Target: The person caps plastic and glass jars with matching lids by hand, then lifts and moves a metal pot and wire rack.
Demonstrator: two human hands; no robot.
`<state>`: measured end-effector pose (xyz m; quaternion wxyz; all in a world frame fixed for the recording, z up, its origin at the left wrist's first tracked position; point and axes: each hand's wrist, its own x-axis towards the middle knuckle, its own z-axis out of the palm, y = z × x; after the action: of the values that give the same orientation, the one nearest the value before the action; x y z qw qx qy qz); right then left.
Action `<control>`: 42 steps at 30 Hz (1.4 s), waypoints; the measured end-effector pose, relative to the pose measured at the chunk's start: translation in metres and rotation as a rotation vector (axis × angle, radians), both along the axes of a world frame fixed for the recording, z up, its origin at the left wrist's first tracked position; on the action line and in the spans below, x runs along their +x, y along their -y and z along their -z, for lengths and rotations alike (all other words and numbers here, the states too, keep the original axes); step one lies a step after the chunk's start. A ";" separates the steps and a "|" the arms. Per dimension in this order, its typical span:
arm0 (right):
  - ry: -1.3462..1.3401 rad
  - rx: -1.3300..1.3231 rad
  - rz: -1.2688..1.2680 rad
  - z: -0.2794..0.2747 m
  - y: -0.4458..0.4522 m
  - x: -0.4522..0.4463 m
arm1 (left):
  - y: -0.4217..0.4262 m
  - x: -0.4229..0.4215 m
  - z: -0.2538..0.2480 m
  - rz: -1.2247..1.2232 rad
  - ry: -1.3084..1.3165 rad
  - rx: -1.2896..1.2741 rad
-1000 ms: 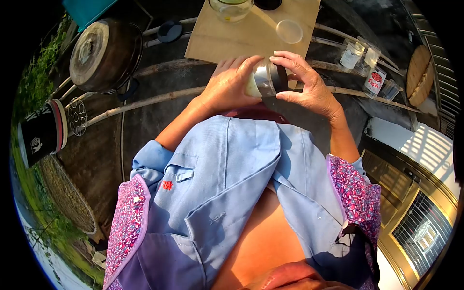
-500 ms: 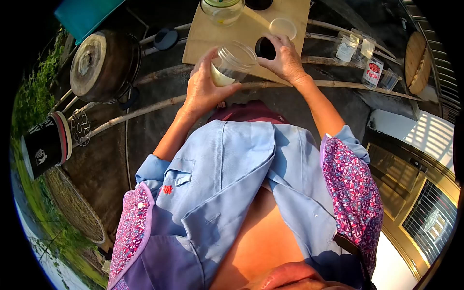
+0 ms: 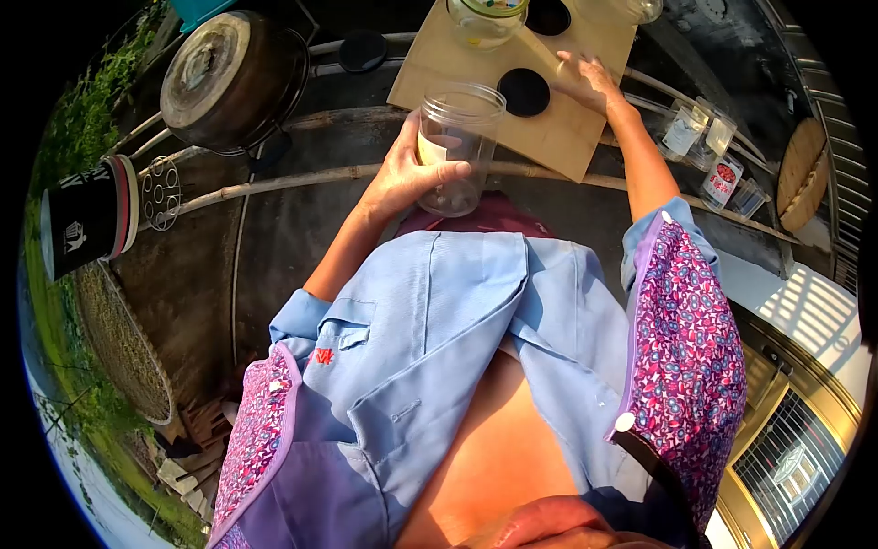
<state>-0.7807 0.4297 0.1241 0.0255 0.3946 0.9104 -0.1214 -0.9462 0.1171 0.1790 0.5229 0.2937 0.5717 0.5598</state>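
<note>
My left hand (image 3: 407, 174) is wrapped round a clear, open-mouthed jar (image 3: 466, 137) with a pale label, held upright in front of the board's near edge. Over the right part of the wooden board (image 3: 558, 128), my right hand (image 3: 590, 82) reaches out with fingers apart and a translucent disc faintly visible near the fingertips. A round black lid (image 3: 524, 92) lies on the board between the hands. Behind it are a glass jar with a green lid (image 3: 487, 20) and a second black disc (image 3: 549, 16).
A large dark pot (image 3: 229, 82) stands at the upper left, beside bamboo poles (image 3: 265, 185). A black container (image 3: 87, 215) and a wire rack (image 3: 160, 194) are at the far left. Clear jars (image 3: 684, 128), a red-labelled one (image 3: 722, 178) and a round wooden board (image 3: 800, 174) are at the right.
The jar in my left hand has been opened and turned upright. The black lid now lies on the board, released by my right hand, which has moved away to the right.
</note>
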 end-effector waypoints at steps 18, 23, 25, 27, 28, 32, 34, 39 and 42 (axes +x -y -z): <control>-0.895 -0.830 -0.245 -0.107 0.140 0.020 | -0.034 0.023 -0.017 0.306 -0.374 0.144; -0.921 -0.535 -0.402 -0.104 0.152 0.031 | -0.041 0.022 -0.021 0.399 -0.144 0.087; -0.936 -0.422 -0.478 -0.106 0.153 0.033 | -0.043 0.019 -0.021 0.442 -0.062 0.060; -0.945 -0.251 -0.558 -0.106 0.157 0.032 | -0.047 0.014 -0.021 0.535 -0.020 0.139; -0.944 -0.251 -0.561 -0.106 0.156 0.031 | -0.048 0.012 -0.019 0.532 -0.020 0.140; -0.882 -0.250 -0.487 -0.104 0.154 0.030 | -0.047 0.020 -0.013 0.456 -0.111 0.147; -0.831 -0.287 -0.385 -0.101 0.160 0.027 | -0.046 0.036 -0.015 0.240 -0.389 0.211; -0.774 -0.412 -0.071 -0.099 0.167 0.025 | -0.049 0.045 -0.010 -0.003 -1.187 0.292; -0.561 -0.959 -0.103 -0.130 0.137 0.049 | -0.041 0.027 -0.012 0.250 -0.868 0.208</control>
<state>-0.7315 0.2930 0.2541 -0.0355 0.2463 0.7433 -0.6210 -0.9189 0.1579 0.1912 0.2666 0.6185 0.6387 0.3722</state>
